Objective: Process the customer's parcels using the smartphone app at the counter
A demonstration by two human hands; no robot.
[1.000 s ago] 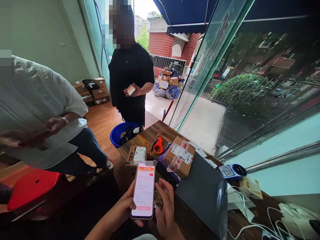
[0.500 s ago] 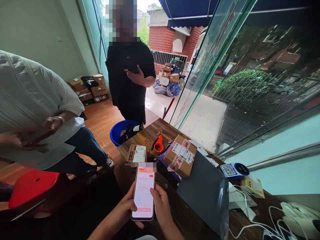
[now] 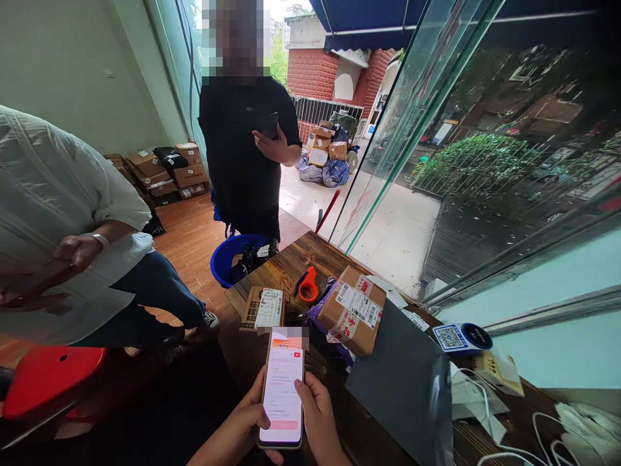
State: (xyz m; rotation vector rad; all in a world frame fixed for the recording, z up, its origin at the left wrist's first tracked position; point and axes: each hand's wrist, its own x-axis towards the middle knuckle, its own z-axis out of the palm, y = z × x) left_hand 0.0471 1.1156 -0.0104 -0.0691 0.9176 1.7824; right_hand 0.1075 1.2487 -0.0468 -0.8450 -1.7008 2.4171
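A lit smartphone (image 3: 283, 395) is held upright between my two hands, low in the middle of the view. My left hand (image 3: 250, 414) wraps its left edge, thumb on the lower part of the screen and fingers behind. Around the right edge closes my right hand (image 3: 317, 411), its thumb over the side of the screen. Just beyond the phone lie a small carton (image 3: 263, 308) with a white label and an orange tape dispenser (image 3: 307, 286). To the right, a taped brown box (image 3: 353, 310) rests partly on a purple bag, beside a large grey mailer bag (image 3: 402, 382).
A wooden table (image 3: 291, 255) stands before me, with a QR code stand (image 3: 451, 337) and white cables at right. Beyond its left edge is a blue tub (image 3: 226, 259). One person in white stands at left by a red stool (image 3: 53, 375); another in black stands ahead.
The person in black has turned the held phone more upright. The person in white has shifted left. My view has moved slightly; both my hands keep hold of the smartphone.
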